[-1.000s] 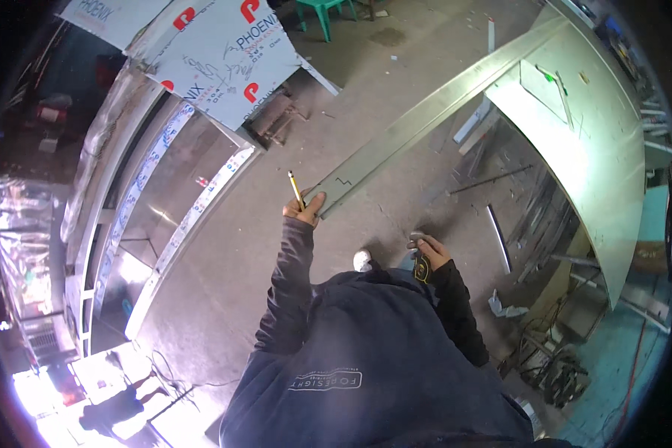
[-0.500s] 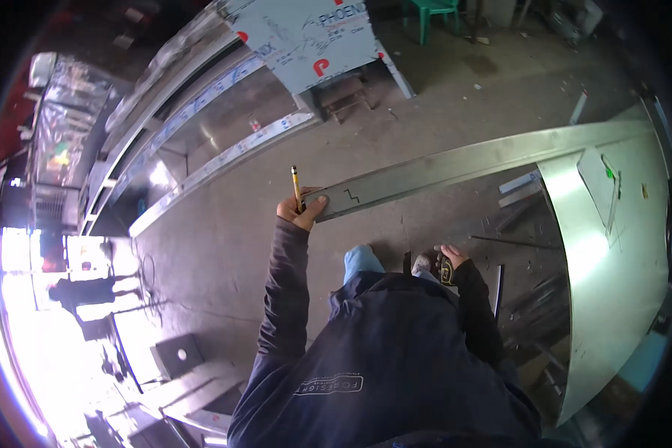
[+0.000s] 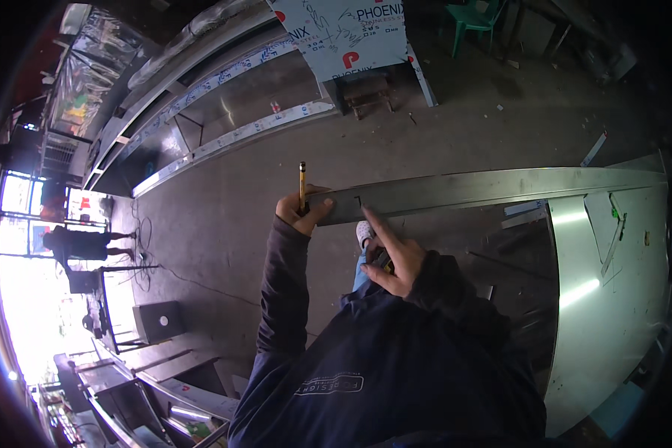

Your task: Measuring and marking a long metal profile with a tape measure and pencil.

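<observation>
A long, narrow metal strip (image 3: 455, 193) runs from the middle toward the far right, where it rests by the large sheet metal panel. My left hand (image 3: 299, 212) grips its left end, thumb on top. A yellow pencil (image 3: 302, 183) stands upright between the fingers of that same hand. On the strip, right of my thumb, is a small dark angular mark (image 3: 358, 200). My right hand (image 3: 398, 263) has its index finger stretched to that mark; its other fingers are curled round a black-and-yellow tape measure (image 3: 385, 261), mostly hidden.
A shiny sheet metal panel (image 3: 605, 313) lies at the right, with metal offcuts (image 3: 523, 213) below the strip. Film-covered steel counters (image 3: 224, 138) stand at the upper left. A green chair (image 3: 474, 22) is at the back. At the left stands another person (image 3: 89, 245) beside loose cables (image 3: 143, 231).
My right hand has come up from beside my body to the strip, its index finger now at the mark. The strip has tilted closer to level. My left hand keeps its hold.
</observation>
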`<state>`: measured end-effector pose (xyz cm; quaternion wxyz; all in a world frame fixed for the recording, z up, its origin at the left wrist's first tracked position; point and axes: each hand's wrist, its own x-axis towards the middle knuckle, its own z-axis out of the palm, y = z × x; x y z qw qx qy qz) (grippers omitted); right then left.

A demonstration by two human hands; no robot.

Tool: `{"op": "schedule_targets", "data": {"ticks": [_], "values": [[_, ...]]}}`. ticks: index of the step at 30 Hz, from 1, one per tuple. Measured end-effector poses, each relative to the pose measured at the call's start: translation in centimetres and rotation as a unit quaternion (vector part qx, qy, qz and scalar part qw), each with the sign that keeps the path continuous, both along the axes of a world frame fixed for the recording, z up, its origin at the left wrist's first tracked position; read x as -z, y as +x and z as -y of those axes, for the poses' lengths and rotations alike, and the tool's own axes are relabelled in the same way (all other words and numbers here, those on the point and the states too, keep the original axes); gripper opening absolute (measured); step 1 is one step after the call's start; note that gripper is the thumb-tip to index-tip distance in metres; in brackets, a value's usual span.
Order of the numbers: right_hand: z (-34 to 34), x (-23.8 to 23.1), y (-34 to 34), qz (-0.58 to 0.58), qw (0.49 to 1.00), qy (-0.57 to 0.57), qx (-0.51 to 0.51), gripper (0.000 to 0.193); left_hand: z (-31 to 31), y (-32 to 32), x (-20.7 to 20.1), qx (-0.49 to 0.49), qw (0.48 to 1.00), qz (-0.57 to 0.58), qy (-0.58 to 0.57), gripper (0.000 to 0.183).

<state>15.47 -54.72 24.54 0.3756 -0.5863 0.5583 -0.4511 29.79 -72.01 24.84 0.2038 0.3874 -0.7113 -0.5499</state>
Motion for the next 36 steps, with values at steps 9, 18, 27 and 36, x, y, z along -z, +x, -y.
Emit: {"op": "schedule_targets", "data": {"ticks": [9, 18, 27, 36], "values": [[-1.3, 1.6, 0.5, 0.008, 0.999, -0.017, 0.03, 0.081, -1.0, 0.8, 0.1, 0.004, 1.0, 0.004, -0.012, 0.023], [-2.2, 1.4, 2.2, 0.007, 1.0, 0.002, 0.008, 0.081, -1.8, 1.2, 0.5, -0.003, 1.0, -0.006, -0.01, 0.023], [-2.7, 1.3, 2.0, 0.013, 1.0, 0.006, 0.004, 0.082, -2.2, 1.4, 0.4, -0.005, 0.999, -0.009, -0.036, 0.024], [-2.6, 1.1, 2.3, -0.009, 1.0, 0.022, 0.0, 0.083, -2.3, 1.6, 0.5, 0.006, 0.999, 0.005, -0.033, 0.025]]}}
